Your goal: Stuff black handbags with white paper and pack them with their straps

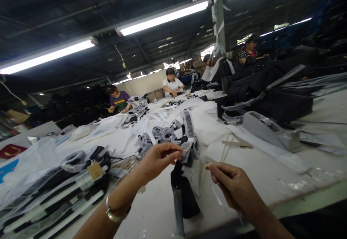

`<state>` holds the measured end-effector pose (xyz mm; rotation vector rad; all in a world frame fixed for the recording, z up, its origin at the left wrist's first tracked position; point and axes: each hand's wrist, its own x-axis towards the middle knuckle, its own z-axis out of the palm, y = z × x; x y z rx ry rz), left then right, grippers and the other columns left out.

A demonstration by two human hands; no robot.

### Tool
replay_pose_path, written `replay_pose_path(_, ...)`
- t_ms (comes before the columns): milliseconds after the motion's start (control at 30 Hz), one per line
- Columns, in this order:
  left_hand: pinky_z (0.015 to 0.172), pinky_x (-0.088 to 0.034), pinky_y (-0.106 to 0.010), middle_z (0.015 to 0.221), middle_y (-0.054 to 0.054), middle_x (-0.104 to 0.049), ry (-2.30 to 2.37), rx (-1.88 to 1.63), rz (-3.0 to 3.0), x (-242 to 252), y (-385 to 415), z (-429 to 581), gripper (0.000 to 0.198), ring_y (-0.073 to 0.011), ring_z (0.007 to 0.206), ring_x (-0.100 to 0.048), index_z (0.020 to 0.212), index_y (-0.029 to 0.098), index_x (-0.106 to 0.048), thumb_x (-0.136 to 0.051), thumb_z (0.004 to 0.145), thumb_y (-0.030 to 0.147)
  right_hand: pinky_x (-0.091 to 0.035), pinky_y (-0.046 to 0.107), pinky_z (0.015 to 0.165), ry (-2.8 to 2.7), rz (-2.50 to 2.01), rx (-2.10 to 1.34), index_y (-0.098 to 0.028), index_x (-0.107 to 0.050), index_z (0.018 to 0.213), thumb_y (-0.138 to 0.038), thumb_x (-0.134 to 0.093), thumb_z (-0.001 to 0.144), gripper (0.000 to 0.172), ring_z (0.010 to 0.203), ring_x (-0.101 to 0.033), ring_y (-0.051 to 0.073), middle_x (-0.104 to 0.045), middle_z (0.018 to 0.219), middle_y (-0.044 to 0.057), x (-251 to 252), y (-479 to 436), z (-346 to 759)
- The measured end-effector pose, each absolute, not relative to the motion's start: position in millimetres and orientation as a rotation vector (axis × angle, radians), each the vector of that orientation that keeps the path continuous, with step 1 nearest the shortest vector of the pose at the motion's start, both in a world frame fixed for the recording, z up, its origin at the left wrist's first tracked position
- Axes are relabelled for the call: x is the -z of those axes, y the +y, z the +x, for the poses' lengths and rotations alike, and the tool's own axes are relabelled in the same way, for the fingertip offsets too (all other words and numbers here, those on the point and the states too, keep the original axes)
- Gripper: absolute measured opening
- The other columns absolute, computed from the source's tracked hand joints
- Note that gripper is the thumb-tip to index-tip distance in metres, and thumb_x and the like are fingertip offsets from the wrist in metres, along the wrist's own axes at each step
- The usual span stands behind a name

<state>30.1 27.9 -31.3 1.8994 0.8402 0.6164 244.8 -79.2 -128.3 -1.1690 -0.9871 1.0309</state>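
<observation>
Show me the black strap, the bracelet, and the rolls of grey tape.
black strap (182, 192), head view, on its dark lower body.
bracelet (114, 214), head view, on the metal band at the left wrist.
rolls of grey tape (162, 133), head view, on a middle roll.

Lit from above by long fluorescent tubes (162, 18), blown out to pure white against a dim ceiling. Bright and evenly washed across the white worktable (271, 166); murky and underexposed at far left and right. Strongly bowed by wide-angle distortion at the edges. Slightly soft on both hands, sharper mid-table.
</observation>
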Motion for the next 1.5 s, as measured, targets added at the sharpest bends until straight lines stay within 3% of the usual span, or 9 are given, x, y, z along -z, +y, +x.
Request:
replay_pose_path(133,0.057,-0.045,-0.022,0.078,-0.004,-0.067,0.958,-0.644,1.934,55,46,12,0.033,-0.0154,0.071,-0.061,0.092,0.017,-0.072,-0.068,0.084,0.048,-0.047,0.024,0.056,-1.185,-1.334,-0.852,-0.018,-0.077,0.072,-0.058,-0.069,0.081,0.042,0.058,-0.056,0.015,-0.061,0.06,0.001,121,-68,239)
replay_pose_path(300,0.068,-0.043,-0.024,0.082,-0.002,-0.071,0.88,-0.496,1.93,75,54,14,0.028,-0.0144,0.074,-0.057,0.091,0.018,-0.077,-0.075,0.075,0.042,-0.047,0.026,0.065,-1.307,-1.36,-0.836,-0.019,-0.079,0.083,-0.052,-0.062,0.088,0.038,0.067,-0.062,0.018,-0.067,0.066,0.001,116,-47,220)
replay_pose_path(667,0.066,-0.042,-0.025,0.066,0.0,-0.064,0.841,-0.441,1.614,83,49,27,0.034,-0.0146,0.068,-0.056,0.078,0.012,-0.073,-0.08,0.068,0.044,-0.048,0.026,0.069,-1.384,-1.311,-0.824,-0.021,-0.08,0.093,-0.05,-0.06,0.09,0.036,0.073,-0.065,0.019,-0.071,0.074,0.001,117,-35,207)
replay_pose_path(767,0.07,-0.042,-0.024,0.072,0.001,-0.064,0.825,-0.491,1.532,80,45,18,0.028,-0.0125,0.072,-0.056,0.079,0.014,-0.07,-0.079,0.072,0.039,-0.049,0.026,0.07,-1.35,-1.336,-0.846,-0.022,-0.078,0.107,-0.051,-0.065,0.087,0.038,0.076,-0.064,0.019,-0.072,0.079,0.003,120,-39,212)
replay_pose_path(933,0.091,-0.046,-0.03,0.101,-0.004,-0.067,0.779,-0.636,1.323,71,31,-10,0.017,-0.0164,0.1,-0.062,0.087,0.018,-0.064,-0.069,0.084,0.034,-0.04,0.021,0.049,-1.206,-1.259,-1.148,-0.021,-0.063,0.133,-0.054,-0.073,0.081,0.063,0.055,-0.054,0.013,-0.06,0.06,-0.003,126,-53,221)
replay_pose_path(1067,0.098,-0.047,-0.033,0.078,-0.002,-0.068,0.6,-0.827,1.07,75,18,-23,0.013,-0.0199,0.098,-0.068,0.087,0.017,-0.065,-0.07,0.086,0.029,-0.056,0.028,0.078,-0.981,-1.07,-1.306,-0.02,-0.075,0.11,-0.05,-0.074,0.082,0.041,0.094,-0.069,0.022,-0.075,0.101,0.009,125,-71,225)
replay_pose_path(1167,0.1,-0.048,-0.033,0.072,0.0,-0.068,0.472,-0.926,0.999,81,9,-22,0.014,-0.0173,0.089,-0.071,0.092,0.016,-0.07,-0.073,0.085,0.028,-0.053,0.036,0.098,-0.855,-0.842,-1.374,-0.022,-0.079,0.101,-0.047,-0.07,0.086,0.03,0.114,-0.065,0.027,-0.071,0.121,0.011,127,-80,225)
replay_pose_path(1300,0.083,-0.055,-0.026,0.082,-0.003,-0.074,0.477,-0.915,1.053,84,1,-11,0.026,-0.0111,0.074,-0.069,0.109,0.017,-0.074,-0.074,0.085,0.027,-0.055,0.037,0.098,-0.905,-0.761,-1.317,-0.031,-0.075,0.115,-0.039,-0.073,0.085,0.031,0.116,-0.065,0.026,-0.07,0.125,0.008,128,-80,220)
replay_pose_path(1500,0.072,-0.054,-0.023,0.104,-0.006,-0.076,0.644,-0.983,1.537,71,-5,5,0.034,-0.0179,0.088,-0.069,0.109,0.024,-0.076,-0.082,0.077,0.034,-0.06,0.025,0.068,-1.323,-1.073,-0.605,-0.028,-0.08,0.095,-0.034,-0.072,0.085,0.014,0.078,-0.073,0.019,-0.078,0.095,0.003,114,-71,210)
